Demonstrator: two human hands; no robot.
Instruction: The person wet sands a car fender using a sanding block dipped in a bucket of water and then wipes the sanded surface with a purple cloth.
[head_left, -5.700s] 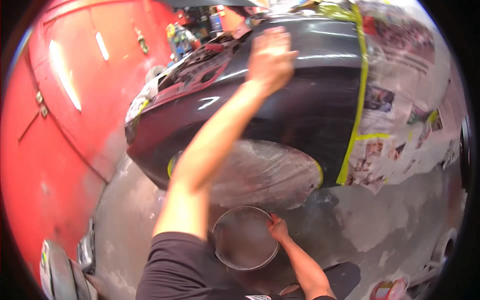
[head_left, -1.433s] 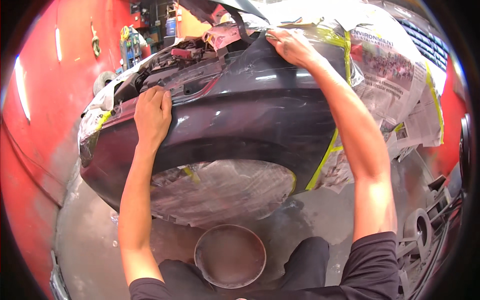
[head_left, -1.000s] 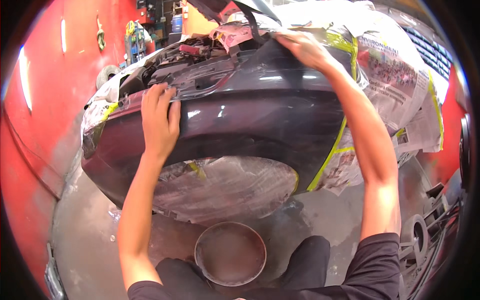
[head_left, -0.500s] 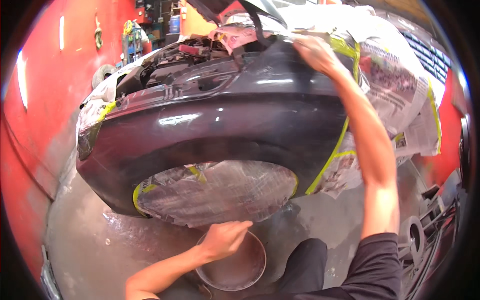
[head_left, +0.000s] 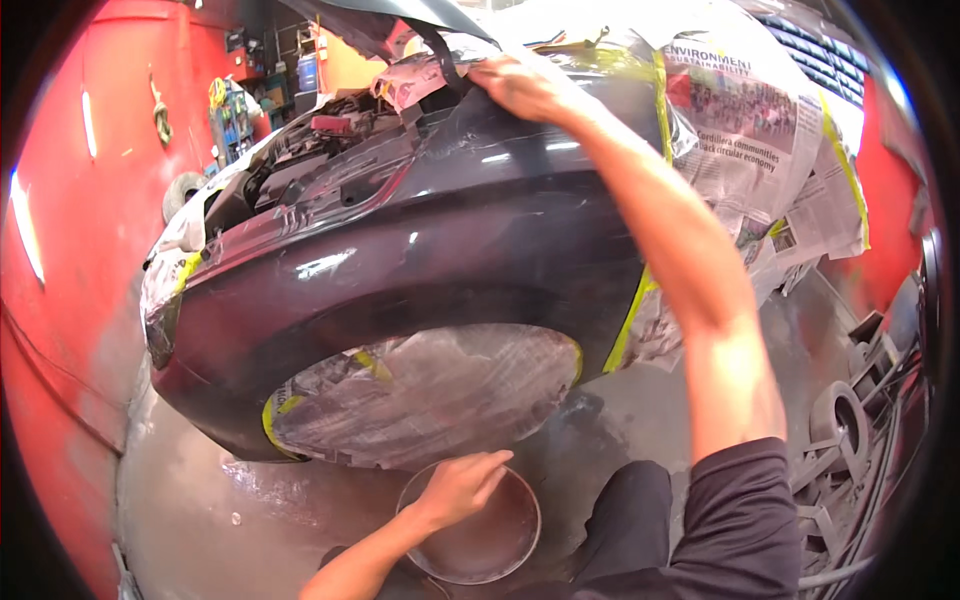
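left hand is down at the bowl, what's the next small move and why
Probably lift the left hand from the bowl back up to the dark fender. The right hand rests on its top edge, and its surface shows dull smears near there.

You face a dark grey fender (head_left: 420, 260) edged with yellow tape (head_left: 630, 320), black-and-white printed newspaper (head_left: 760, 130) masking beside it, a red wall (head_left: 70, 200) left.
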